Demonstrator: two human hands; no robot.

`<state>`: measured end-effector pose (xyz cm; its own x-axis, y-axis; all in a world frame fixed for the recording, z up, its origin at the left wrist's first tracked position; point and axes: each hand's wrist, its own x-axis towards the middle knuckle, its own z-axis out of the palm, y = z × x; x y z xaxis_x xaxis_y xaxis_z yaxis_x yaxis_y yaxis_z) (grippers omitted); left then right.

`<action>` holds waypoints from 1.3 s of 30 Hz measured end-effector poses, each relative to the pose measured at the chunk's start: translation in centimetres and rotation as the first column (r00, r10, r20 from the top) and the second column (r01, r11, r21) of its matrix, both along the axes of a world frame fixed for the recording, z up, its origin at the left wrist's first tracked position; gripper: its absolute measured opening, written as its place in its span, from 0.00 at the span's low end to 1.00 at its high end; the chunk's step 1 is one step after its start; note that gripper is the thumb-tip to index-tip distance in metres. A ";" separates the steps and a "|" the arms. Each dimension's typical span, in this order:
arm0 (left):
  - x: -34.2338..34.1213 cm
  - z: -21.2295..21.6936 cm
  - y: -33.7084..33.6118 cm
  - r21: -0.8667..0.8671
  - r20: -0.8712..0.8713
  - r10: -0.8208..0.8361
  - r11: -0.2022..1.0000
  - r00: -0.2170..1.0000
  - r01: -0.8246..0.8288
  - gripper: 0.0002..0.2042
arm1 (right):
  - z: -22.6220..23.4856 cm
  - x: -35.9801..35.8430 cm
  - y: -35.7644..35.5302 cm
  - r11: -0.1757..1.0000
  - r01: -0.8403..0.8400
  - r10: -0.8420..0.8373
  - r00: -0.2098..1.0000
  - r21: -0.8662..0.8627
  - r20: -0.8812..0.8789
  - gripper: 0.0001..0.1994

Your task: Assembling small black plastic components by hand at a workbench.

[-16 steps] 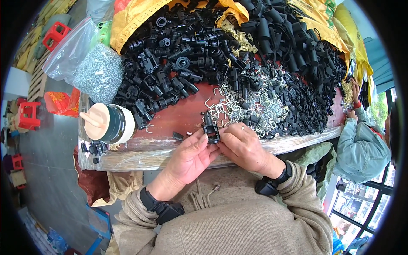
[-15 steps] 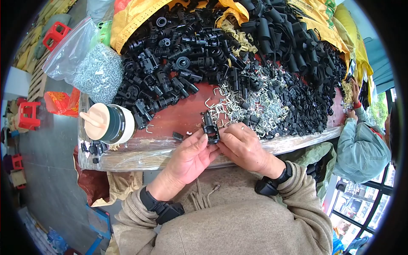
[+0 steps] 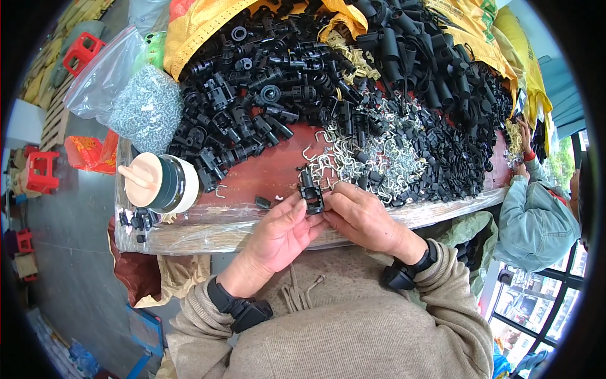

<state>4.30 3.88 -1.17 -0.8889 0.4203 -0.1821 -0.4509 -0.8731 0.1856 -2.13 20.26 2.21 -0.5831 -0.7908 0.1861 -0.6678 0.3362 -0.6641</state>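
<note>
Near the table's front edge, my left hand (image 3: 285,232) grips a black plastic part with a square opening (image 3: 312,193) between thumb and fingers. My right hand (image 3: 361,218) is closed against the right side of that part; its fingertips are pinched there, and anything small between them is hidden. Beyond my hands lies a heap of bent metal hooks (image 3: 391,158) mixed with small black pieces. Larger black plastic housings (image 3: 252,95) are piled farther back on the left. A small black block (image 3: 262,202) rests on the table left of my hands.
A lidded jar (image 3: 180,183) stands at the table's left edge, in front of a bag of small metal screws (image 3: 145,104). Black tubes (image 3: 404,50) spill from a yellow woven sack (image 3: 208,28). At the far right, another person's sleeve (image 3: 536,215) reaches the table's end.
Both hands stay nearly in place around the black plastic part. My right fingers have shifted slightly against its side.
</note>
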 end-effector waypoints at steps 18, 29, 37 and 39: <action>-0.1 1.4 0.0 -0.402 0.020 -0.095 0.911 0.995 0.095 0.15 | 1.8 -0.3 0.8 0.985 0.078 -0.065 0.994 -0.154 0.091 0.05; 0.2 1.6 0.5 -0.521 -0.001 -0.141 0.845 0.990 0.120 0.17 | 1.6 0.1 0.6 0.998 0.006 -0.008 0.999 -0.055 -0.046 0.07; -0.3 1.9 0.2 -0.610 -0.025 -0.247 0.771 0.969 0.181 0.16 | 1.4 0.3 0.6 0.993 0.102 -0.096 0.990 -0.056 0.100 0.05; -0.4 1.7 0.1 -0.592 -0.011 -0.249 0.782 0.968 0.195 0.15 | 1.3 0.1 0.6 0.993 0.094 -0.083 0.987 -0.076 0.137 0.05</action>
